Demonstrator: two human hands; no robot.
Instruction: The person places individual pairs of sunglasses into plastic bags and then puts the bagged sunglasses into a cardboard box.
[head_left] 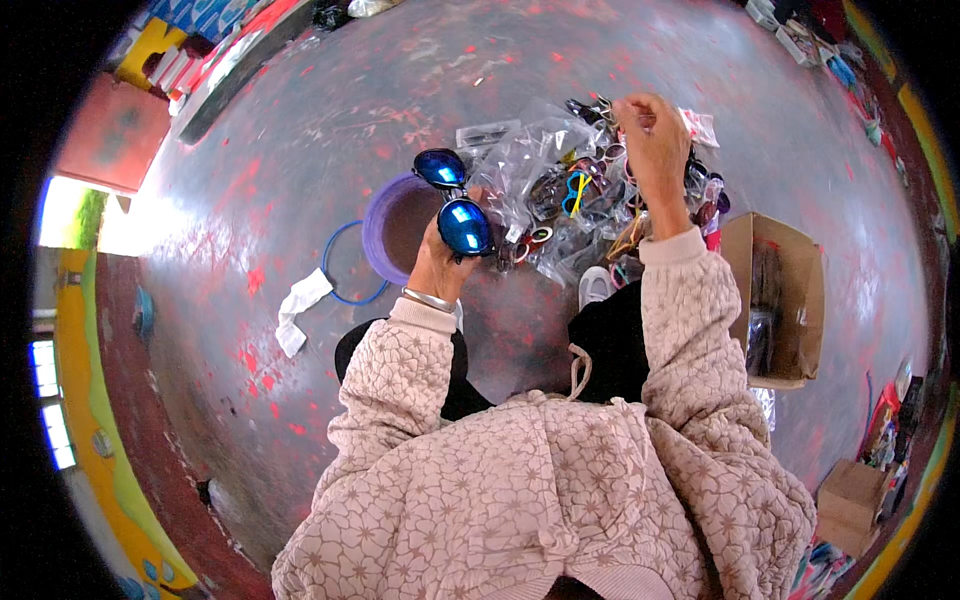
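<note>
My left hand grips a pair of sunglasses with blue mirrored lenses, raised beside the rim of a purple bucket. Over the far right part of a heap of eyewear and clear plastic bags, my right hand has its fingers curled into a pinch. Whatever lies between those fingertips is too small to tell. In the heap, blue-rimmed glasses with yellow arms lie among dark pairs, and white-rimmed glasses rest at the near side.
An open cardboard box with dark, plastic-wrapped contents stands right of the heap. On the left, a blue hoop and a crumpled white cloth lie on the red-spotted floor. Another carton sits at the lower right. My shoe touches the heap's near edge.
</note>
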